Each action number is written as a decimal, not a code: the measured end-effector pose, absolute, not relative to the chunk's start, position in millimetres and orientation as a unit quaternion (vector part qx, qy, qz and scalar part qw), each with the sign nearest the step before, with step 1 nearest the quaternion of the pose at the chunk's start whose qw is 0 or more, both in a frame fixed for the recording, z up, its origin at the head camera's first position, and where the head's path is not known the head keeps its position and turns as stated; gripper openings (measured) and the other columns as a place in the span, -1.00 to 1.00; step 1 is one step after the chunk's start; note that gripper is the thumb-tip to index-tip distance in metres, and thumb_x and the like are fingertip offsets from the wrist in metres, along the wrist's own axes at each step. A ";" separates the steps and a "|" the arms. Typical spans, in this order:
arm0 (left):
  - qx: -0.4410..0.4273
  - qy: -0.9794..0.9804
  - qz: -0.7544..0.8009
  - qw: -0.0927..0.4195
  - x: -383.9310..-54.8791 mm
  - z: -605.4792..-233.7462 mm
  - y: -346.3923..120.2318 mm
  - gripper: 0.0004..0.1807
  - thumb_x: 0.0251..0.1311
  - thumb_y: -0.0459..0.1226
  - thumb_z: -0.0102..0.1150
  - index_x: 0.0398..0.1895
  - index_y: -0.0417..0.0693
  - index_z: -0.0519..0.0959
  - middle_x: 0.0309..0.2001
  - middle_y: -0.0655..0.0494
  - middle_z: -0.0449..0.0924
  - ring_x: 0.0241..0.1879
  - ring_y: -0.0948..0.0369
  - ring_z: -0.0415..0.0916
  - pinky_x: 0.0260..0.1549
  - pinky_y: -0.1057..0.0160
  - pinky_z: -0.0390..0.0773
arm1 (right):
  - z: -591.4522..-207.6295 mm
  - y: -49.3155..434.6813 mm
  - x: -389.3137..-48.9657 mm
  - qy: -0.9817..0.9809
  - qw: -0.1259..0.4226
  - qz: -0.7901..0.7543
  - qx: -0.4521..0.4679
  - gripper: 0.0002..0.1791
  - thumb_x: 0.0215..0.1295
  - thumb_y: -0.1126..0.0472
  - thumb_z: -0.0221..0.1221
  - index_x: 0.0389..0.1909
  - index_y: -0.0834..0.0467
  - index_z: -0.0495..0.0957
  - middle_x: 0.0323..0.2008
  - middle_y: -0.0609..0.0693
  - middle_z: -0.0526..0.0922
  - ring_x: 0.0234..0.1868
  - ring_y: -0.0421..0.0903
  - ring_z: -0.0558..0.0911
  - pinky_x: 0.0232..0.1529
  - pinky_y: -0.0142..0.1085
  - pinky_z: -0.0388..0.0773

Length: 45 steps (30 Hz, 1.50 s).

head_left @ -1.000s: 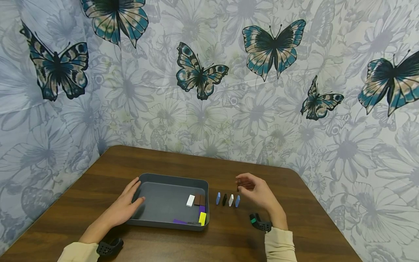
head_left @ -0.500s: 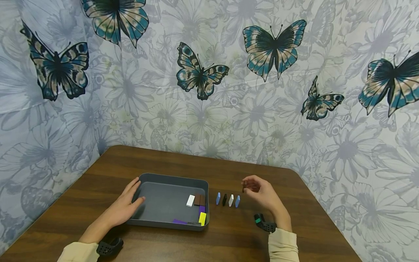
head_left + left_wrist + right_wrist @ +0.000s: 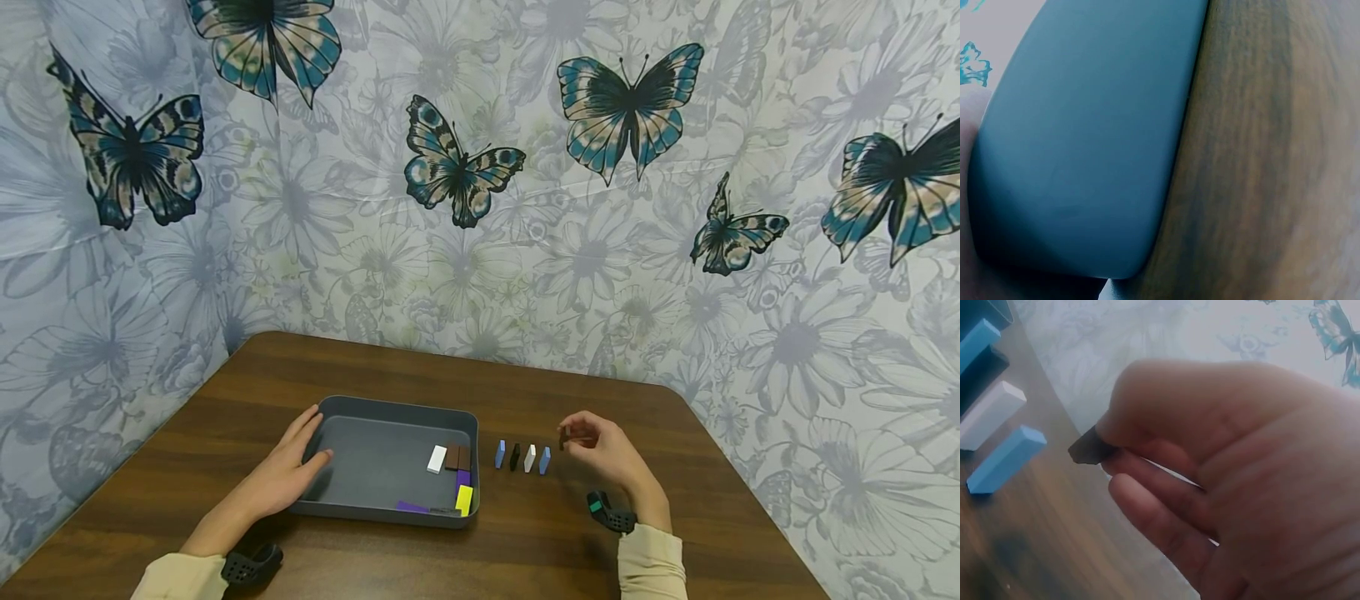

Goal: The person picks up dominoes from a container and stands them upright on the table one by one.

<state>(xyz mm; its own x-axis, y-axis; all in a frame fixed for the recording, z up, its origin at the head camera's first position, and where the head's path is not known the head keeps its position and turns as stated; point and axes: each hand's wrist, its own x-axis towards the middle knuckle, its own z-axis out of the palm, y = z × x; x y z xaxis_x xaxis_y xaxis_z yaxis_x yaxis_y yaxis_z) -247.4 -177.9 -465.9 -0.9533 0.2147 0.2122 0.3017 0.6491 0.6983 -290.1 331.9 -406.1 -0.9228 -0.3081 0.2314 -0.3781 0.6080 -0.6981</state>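
My right hand (image 3: 603, 450) pinches a small dark brown domino-like block (image 3: 1090, 447) between thumb and fingertips. It is just right of a row of upright blocks: a blue block (image 3: 500, 454), a black block (image 3: 514, 457), a white block (image 3: 530, 458) and another blue block (image 3: 544, 461). The held block looks upright; whether it touches the table cannot be told. On the left, my left hand (image 3: 277, 475) rests with extended fingers on the left rim of a grey tray (image 3: 397, 407). The tray's outer wall (image 3: 1085, 137) fills much of the left wrist view.
Inside the tray's right side lie a white block (image 3: 437, 459), brown blocks (image 3: 452, 457), a purple block (image 3: 462, 479), a yellow block (image 3: 463, 501) and another purple piece (image 3: 412, 507). The wooden table (image 3: 525, 533) meets a butterfly-patterned wall covering (image 3: 480, 275) at the back.
My right hand has moved rightward, away from the row, and then lower, carrying the brown block. The left hand, the tray and the standing blocks have stayed put.
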 end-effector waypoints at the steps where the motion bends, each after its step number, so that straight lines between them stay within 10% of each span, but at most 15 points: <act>1: -0.142 -0.906 -0.394 0.056 -247.4 -466.0 -177.9 -0.16 0.52 -0.11 0.08 0.57 -0.51 -0.01 0.61 -0.39 -0.21 0.53 -0.43 -0.09 0.30 -0.49 0.18 | -407.4 332.9 -290.2 -0.895 0.040 0.402 0.191 -0.74 0.33 0.38 0.28 0.02 0.17 0.64 -0.06 0.06 0.73 0.02 0.01 0.72 0.04 -0.29 0.63; 45: -0.141 -0.907 -0.392 0.057 -249.2 -465.7 -178.1 -0.17 0.51 -0.13 0.10 0.55 -0.53 0.01 0.61 -0.38 -0.19 0.53 -0.42 -0.07 0.32 -0.47 0.17 | -448.1 343.0 -299.2 -0.875 -0.055 0.435 0.202 -0.65 0.31 0.31 0.32 0.09 0.28 0.61 0.04 0.20 0.68 0.04 -0.01 0.64 -0.03 -0.42 0.58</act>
